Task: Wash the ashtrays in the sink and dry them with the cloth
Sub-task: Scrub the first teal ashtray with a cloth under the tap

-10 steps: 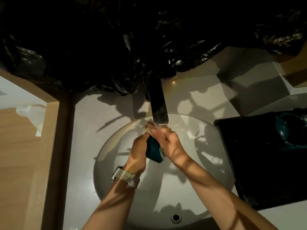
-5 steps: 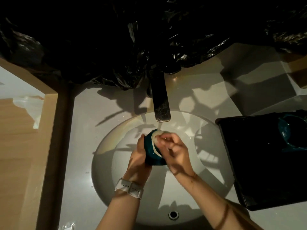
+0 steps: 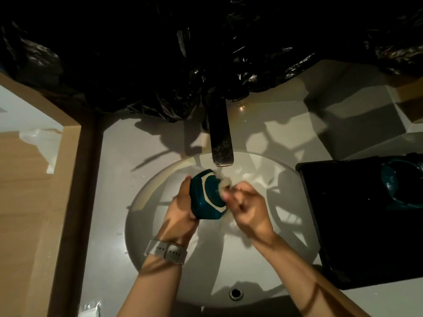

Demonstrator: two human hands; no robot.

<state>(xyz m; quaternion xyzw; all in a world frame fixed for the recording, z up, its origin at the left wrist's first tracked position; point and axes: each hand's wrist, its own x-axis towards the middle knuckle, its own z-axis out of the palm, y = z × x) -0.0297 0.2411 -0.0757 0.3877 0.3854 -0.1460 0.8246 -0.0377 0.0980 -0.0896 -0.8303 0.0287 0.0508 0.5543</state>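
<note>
My left hand (image 3: 180, 209) grips a teal ashtray (image 3: 207, 197) with a pale hexagonal ring on its underside, tilted over the round white sink (image 3: 295, 227). Water runs from the dark faucet (image 3: 220, 143) onto its upper edge. My right hand (image 3: 248, 208) is curled against the ashtray's right side, fingertips rubbing its wet base. A second teal ashtray (image 3: 399, 183) lies on the black tray (image 3: 357, 225) at the right. No cloth is visible.
Black plastic sheeting (image 3: 183, 53) covers the wall behind the faucet. A wooden counter (image 3: 27, 202) with a clear plastic piece (image 3: 43, 143) stands to the left. The overflow hole (image 3: 235, 293) sits at the sink's near rim. A small wrapper (image 3: 90, 310) lies at the bottom left.
The ashtray has been turned so its underside faces me and lowered a little under the stream. My right hand has shifted to the ashtray's right side and is rubbing it.
</note>
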